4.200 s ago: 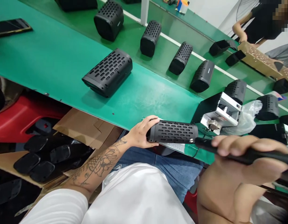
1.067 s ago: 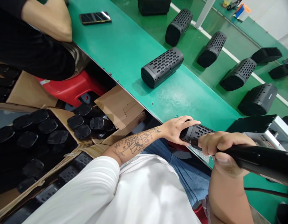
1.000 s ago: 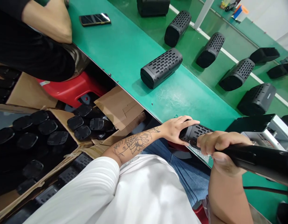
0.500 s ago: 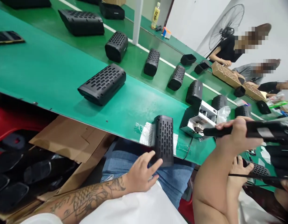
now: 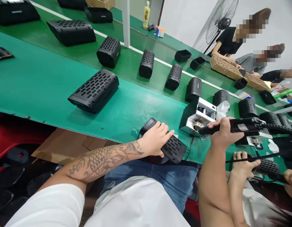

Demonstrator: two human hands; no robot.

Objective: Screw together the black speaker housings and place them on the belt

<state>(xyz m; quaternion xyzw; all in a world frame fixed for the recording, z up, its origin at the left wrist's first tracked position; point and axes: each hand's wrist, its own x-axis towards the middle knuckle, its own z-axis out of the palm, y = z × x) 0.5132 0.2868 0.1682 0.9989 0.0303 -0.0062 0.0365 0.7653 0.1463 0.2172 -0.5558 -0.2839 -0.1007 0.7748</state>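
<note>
My left hand point(image 5: 155, 138) is wrapped over the middle of a black perforated housing point(image 5: 176, 149), which lies slanted at the front edge of the green table. The palm and fingers hide part of its slotted face. In my right hand point(image 5: 223, 132) is a black electric screwdriver point(image 5: 242, 125), held level with a cable running off to the right. Its tip points left into the front of a white and black screw feeder point(image 5: 204, 108); whether a screw sits on the tip is too small to tell.
Another black slotted housing point(image 5: 95, 90) lies on the table point(image 5: 49, 85) to the left. Several similar ones line the darker green strip behind. At right, a co-worker's hand point(image 5: 242, 165) rests by a housing point(image 5: 266, 167). A phone point(image 5: 2, 53) lies far left; cardboard point(image 5: 65, 145) is below.
My left hand has moved from beside the housing onto it, and the housing has turned from pointing away from me to a slant. The screwdriver tip stays at the screw feeder.
</note>
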